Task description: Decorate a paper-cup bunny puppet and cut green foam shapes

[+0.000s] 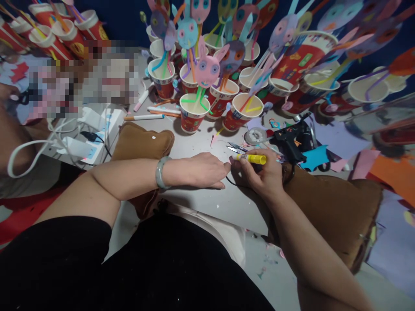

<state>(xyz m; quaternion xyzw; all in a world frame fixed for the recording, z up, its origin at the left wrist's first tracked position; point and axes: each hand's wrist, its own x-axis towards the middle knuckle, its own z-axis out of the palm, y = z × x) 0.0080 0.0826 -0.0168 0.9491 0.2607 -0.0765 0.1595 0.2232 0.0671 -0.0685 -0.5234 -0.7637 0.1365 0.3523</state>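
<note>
My left hand (207,170) lies low over the white table, palm down. Its fingers stretch to the right and the thumb sticks out below them; nothing shows in it. A pale bangle (160,172) circles that wrist. Just right of those fingertips, my right hand (264,175) is closed around a yellow marker (257,159), its blunt yellow end pointing right. Scissors blades (235,148) show right behind the marker, pointing left; whether the same hand also holds them I cannot tell, as their handles are hidden. Small paper scraps lie on the tabletop nearby.
Red paper cups (194,114) with straws and paper animal faces crowd the back. A black glue gun (290,140) and a tape roll (256,136) lie right. Brown cushions (330,207) flank the hands. A power strip (103,134) with white cables sits left, near another person's arm (16,134).
</note>
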